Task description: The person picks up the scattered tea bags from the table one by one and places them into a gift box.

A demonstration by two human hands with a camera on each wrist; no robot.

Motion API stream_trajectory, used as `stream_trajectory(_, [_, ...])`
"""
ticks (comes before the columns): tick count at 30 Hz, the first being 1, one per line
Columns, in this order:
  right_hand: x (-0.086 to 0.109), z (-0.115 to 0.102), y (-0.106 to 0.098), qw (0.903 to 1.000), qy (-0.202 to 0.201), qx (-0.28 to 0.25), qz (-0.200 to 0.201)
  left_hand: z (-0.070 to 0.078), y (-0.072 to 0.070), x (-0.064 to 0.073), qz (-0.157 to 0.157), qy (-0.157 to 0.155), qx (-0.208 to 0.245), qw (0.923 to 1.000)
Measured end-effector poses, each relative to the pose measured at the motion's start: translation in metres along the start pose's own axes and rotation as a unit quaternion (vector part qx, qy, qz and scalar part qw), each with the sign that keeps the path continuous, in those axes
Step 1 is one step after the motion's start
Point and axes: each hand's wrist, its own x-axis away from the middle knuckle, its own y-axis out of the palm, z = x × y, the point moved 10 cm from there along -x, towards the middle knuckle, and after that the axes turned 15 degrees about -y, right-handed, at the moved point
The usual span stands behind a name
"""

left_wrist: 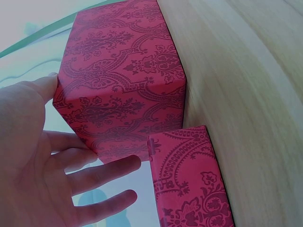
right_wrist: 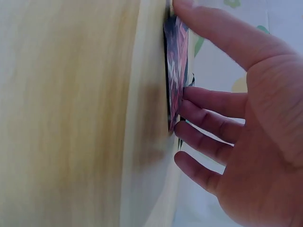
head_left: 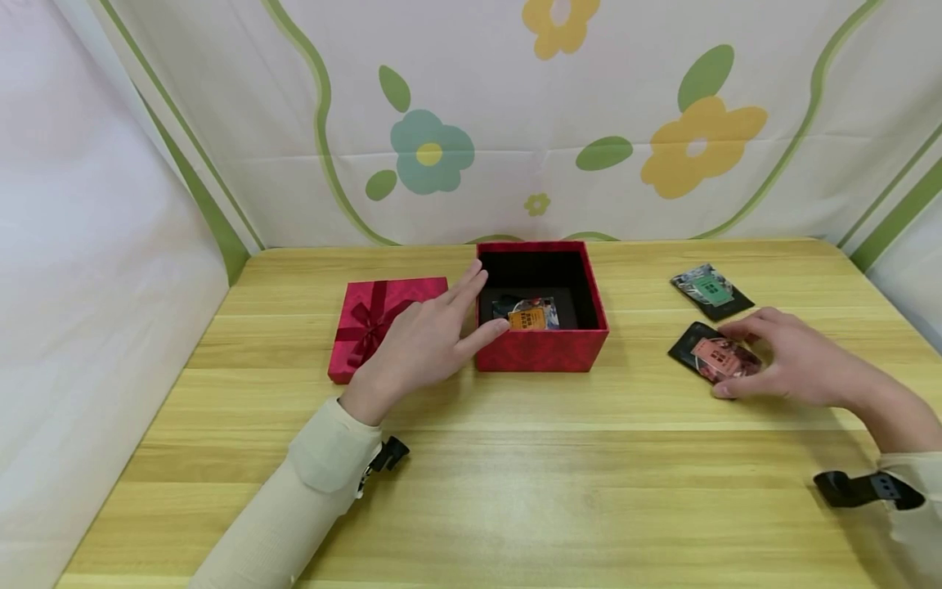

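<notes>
Wood-grain tabletop against a flowered cloth

Cloth pale, printed with orange and blue-green blooms, green leaves and wavy green lines; more white fabric at both sides.

Red box, damask-patterned, black-lined, uncovered, near the back edge of the tabletop, about mid-width. Inside, on its floor: a packet with an orange label. Just left of the box, the red lid with its dark red ribbon bow, bow side up.

Left hand: reaches across the lid to the box, partly hiding the lid from the head camera. Grip spread, fingers mostly straight; thumb touches the box near its front corner, fingertips its left side. Left wrist view has the outer two fingers clear of the box.

Right hand: grip pinching the packet with a pink label, thumb at its near edge, fingers at the far one. Packet right of the box, well apart from it; cannot tell whether all of it rests on the tabletop. Just behind, a packet with a green label lies flat, face up.

Cream sleeves on both arms, black strap at the right wrist.
</notes>
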Motion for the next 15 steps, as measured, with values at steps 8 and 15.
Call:
stream_trajectory(8, [-0.0023,-0.0024,0.0024,1.0000,0.000,-0.002,-0.004,-0.0009,0.0000,0.0000,0.000,-0.001,0.003,1.0000])
stream_trajectory(15, [-0.0030,-0.0052,0.0001,0.9999,-0.011,-0.007,0.009,0.0002,-0.0002,0.0005,-0.001,0.002,0.005,1.0000])
